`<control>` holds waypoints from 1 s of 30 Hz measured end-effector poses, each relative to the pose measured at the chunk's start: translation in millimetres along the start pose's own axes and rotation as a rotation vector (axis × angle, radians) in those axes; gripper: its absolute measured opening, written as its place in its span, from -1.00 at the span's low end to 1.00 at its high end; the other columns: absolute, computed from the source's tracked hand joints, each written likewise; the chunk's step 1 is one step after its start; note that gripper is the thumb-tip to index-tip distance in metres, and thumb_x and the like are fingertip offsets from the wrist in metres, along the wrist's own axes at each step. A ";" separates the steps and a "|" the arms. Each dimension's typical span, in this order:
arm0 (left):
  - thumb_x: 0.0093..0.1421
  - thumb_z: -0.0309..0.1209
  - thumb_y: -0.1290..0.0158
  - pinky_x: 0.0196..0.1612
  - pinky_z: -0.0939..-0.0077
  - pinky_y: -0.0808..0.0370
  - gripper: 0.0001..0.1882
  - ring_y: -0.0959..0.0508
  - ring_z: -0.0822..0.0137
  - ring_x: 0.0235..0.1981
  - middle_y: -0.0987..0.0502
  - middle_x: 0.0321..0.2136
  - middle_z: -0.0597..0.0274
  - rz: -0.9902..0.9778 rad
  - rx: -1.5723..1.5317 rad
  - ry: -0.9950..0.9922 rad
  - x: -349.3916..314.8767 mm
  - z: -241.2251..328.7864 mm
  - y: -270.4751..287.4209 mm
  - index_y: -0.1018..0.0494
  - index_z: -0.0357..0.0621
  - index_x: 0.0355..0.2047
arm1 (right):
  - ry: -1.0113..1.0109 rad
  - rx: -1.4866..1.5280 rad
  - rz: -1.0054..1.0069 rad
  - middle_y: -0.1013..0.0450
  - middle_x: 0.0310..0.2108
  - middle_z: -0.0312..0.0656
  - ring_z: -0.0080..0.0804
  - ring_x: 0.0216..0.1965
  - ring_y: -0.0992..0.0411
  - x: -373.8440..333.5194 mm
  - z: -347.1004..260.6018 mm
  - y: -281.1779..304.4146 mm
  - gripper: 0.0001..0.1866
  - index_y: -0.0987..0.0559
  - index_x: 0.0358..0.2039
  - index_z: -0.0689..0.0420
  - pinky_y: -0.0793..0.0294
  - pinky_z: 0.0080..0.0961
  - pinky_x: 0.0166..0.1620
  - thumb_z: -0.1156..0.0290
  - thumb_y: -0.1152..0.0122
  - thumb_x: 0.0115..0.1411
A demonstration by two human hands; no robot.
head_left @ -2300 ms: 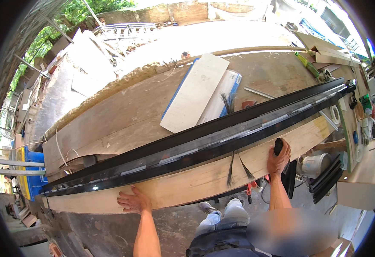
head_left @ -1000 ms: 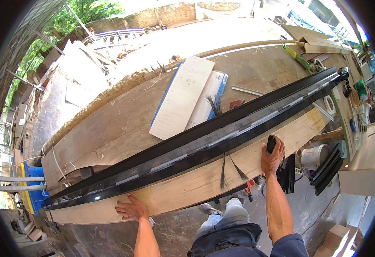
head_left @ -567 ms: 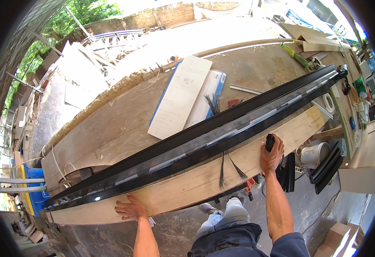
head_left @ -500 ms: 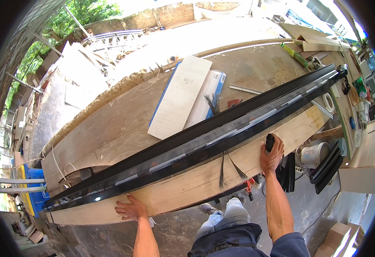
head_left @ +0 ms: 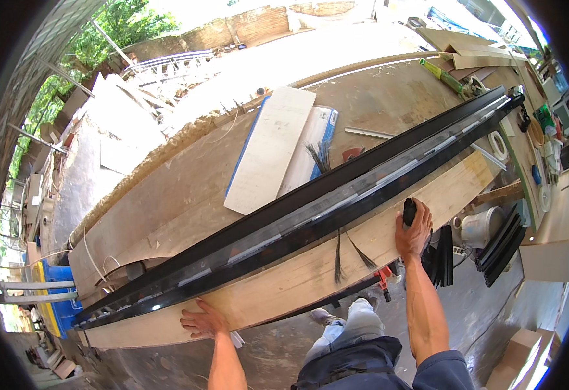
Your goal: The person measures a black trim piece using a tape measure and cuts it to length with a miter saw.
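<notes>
A worker's right hand (head_left: pixel 414 229) was wrapped around a small black object (head_left: pixel 409 212), its kind hard to make out, at the right part of a pale plank (head_left: pixel 278 289); the left hand (head_left: pixel 205 321) lay on the plank's left part with fingers spread. Two dark bristle tufts (head_left: pixel 338 261) splayed across the wood between the hands. Along the plank's far side, long black strips (head_left: pixel 356 172) ran lengthwise over the surface (head_left: pixel 167 195). The work looked to be partway along: strips and plank were laid out together, while the tufts and the object in hand suggested some remained. Beyond the strips were another bristle bunch (head_left: pixel 316 158) and a white board (head_left: pixel 271 149) atop a blue-and-white package (head_left: pixel 327 120). At right stood a bucket (head_left: pixel 482 227), beside more black lengths (head_left: pixel 500 250).
</notes>
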State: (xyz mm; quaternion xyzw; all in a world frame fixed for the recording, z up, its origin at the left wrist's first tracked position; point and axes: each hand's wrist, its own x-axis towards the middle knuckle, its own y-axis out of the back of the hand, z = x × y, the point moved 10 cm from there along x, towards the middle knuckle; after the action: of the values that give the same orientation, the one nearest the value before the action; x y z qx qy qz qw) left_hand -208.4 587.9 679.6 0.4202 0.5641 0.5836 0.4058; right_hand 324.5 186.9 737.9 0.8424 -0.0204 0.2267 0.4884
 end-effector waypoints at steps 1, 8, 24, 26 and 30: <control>0.36 0.17 0.25 0.23 -0.35 -0.10 -0.29 -0.10 -0.08 0.33 -0.16 0.20 -0.12 0.034 0.008 -0.001 1.1 -2.1 1.9 -0.12 -0.18 0.23 | -0.001 0.004 -0.004 -0.39 0.06 -0.10 -0.04 0.13 -0.32 0.0 -1.6 -0.7 -0.45 -0.39 0.15 0.03 -0.23 -0.09 0.16 0.30 -0.29 0.13; 0.36 0.18 0.25 0.22 -0.35 -0.12 -0.29 -0.12 -0.09 0.32 -0.16 0.20 -0.12 0.056 0.026 -0.009 1.3 -3.5 -5.2 -0.12 -0.18 0.23 | -0.024 -0.010 -0.008 -0.39 0.05 -0.10 -0.04 0.12 -0.32 -0.7 3.5 -1.9 -0.44 -0.39 0.14 0.03 -0.24 -0.09 0.16 0.31 -0.29 0.12; 0.37 0.17 0.26 0.24 -0.38 -0.08 -0.25 -0.07 -0.13 0.36 -0.11 0.27 -0.21 0.021 0.019 -0.008 -0.8 -0.8 0.1 -0.07 -0.19 0.29 | -0.014 -0.013 -0.012 -0.38 0.06 -0.10 -0.04 0.12 -0.32 0.1 1.7 -1.2 -0.44 -0.39 0.15 0.02 -0.24 -0.10 0.16 0.29 -0.29 0.13; 0.38 0.17 0.26 0.26 -0.39 -0.05 -0.25 -0.06 -0.13 0.37 -0.09 0.29 -0.23 -0.009 0.008 -0.001 -0.9 -1.5 -2.0 -0.06 -0.19 0.30 | -0.015 -0.016 -0.013 -0.38 0.06 -0.10 -0.04 0.12 -0.32 0.0 1.9 -1.3 -0.45 -0.39 0.15 0.02 -0.23 -0.10 0.16 0.29 -0.29 0.13; 0.37 0.17 0.25 0.22 -0.33 -0.10 -0.27 -0.10 -0.12 0.33 -0.13 0.24 -0.19 0.019 0.011 -0.019 -0.1 -1.4 -0.5 -0.10 -0.19 0.27 | -0.012 -0.021 -0.019 -0.38 0.06 -0.09 -0.03 0.12 -0.32 0.2 -1.2 0.0 -0.44 -0.37 0.15 0.04 -0.24 -0.11 0.16 0.31 -0.29 0.14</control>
State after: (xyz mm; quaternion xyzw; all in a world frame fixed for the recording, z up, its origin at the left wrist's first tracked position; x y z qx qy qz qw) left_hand -209.7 587.3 679.1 0.4333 0.5592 0.5805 0.4032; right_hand 324.3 188.0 738.5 0.8389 -0.0176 0.2165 0.4991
